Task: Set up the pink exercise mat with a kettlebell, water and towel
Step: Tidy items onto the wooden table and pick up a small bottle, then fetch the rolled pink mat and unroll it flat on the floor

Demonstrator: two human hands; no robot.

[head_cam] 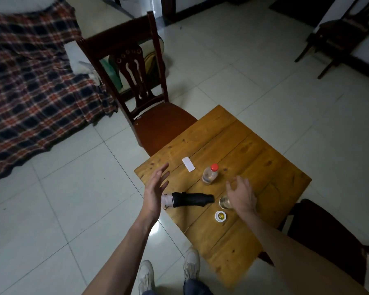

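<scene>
The clear plastic water bottle with a red cap point(210, 173) stands mid-tabletop point(264, 158), between the released left hand point(156, 191) and the right hand point(241, 193), seemingly loose-fingered, grasping nothing.

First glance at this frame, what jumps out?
Two bare hands hover over a small wooden table: the left hand open at its near-left corner, the right hand curled above a glass. Between them lie a red-capped bottle, upright, and a black-and-pink roll on its side. A plaid blanket fills the far left, behind a dark wooden chair.
</scene>
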